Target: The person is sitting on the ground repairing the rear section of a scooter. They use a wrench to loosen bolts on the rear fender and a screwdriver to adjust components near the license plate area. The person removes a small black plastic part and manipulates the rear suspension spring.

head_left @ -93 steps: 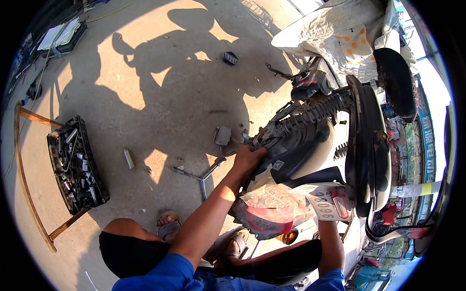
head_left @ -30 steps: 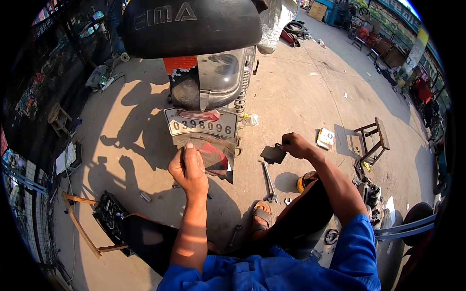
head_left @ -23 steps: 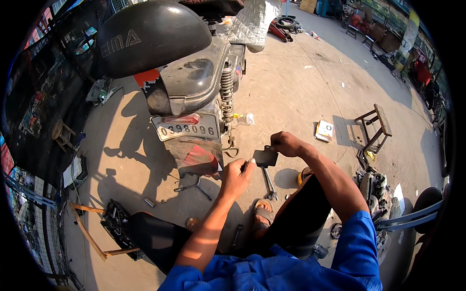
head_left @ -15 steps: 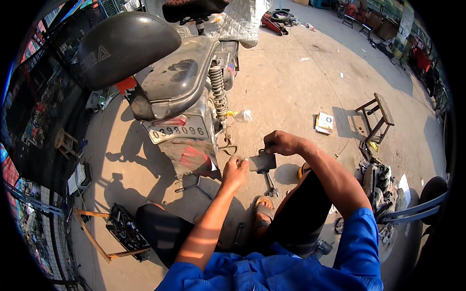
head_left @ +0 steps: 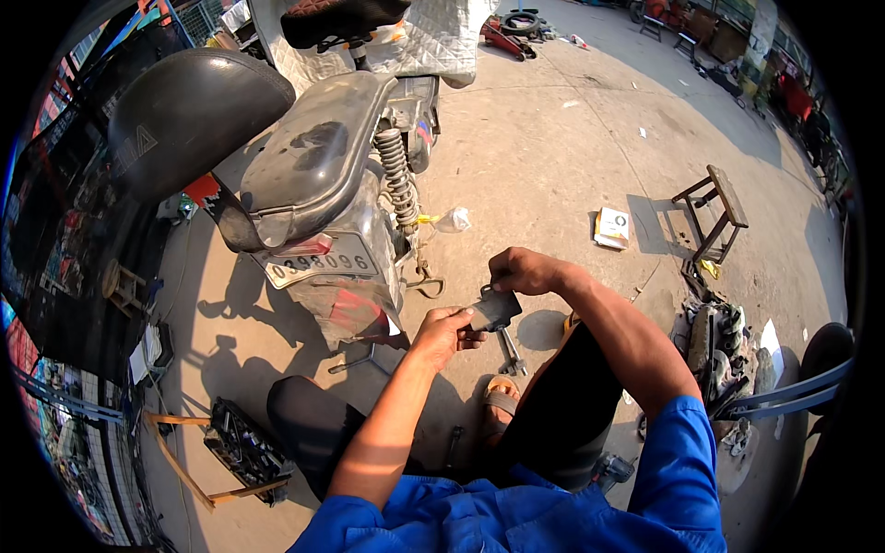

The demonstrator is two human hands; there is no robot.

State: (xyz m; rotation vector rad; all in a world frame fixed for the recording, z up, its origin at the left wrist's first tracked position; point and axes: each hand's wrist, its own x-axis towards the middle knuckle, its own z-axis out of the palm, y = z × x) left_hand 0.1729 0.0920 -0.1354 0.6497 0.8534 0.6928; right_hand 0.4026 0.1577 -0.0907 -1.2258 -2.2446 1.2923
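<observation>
Between my two hands, above the floor and beside the rear of a scooter point(head_left: 318, 147), is a dark, flat, squarish part point(head_left: 499, 309). Its exact kind does not show. My left hand point(head_left: 439, 337) pinches its left side, thumb on top, over a greyish face. Closed on its upper edge is my right hand point(head_left: 524, 271), knuckles up, hiding that edge. Below the part, a metal wrench point(head_left: 513, 352) lies on the ground by my sandalled foot point(head_left: 501, 403). The scooter's coil-spring shock absorber point(head_left: 397, 180) stands exposed on its right side, and its seat point(head_left: 198, 115) is tipped up.
A Y-shaped wrench point(head_left: 355, 362) lies under the scooter's tail. A tool tray point(head_left: 241, 442) in a wooden frame is at lower left, a power drill point(head_left: 612, 470) by my right thigh. Rightward are a small box point(head_left: 612, 229), a wooden stool point(head_left: 725, 205) and piled parts point(head_left: 705, 346).
My left hand has turned, its fingers now opened further under the part's left side. The part is tilted differently, and the view has shifted slightly, moving the scooter left.
</observation>
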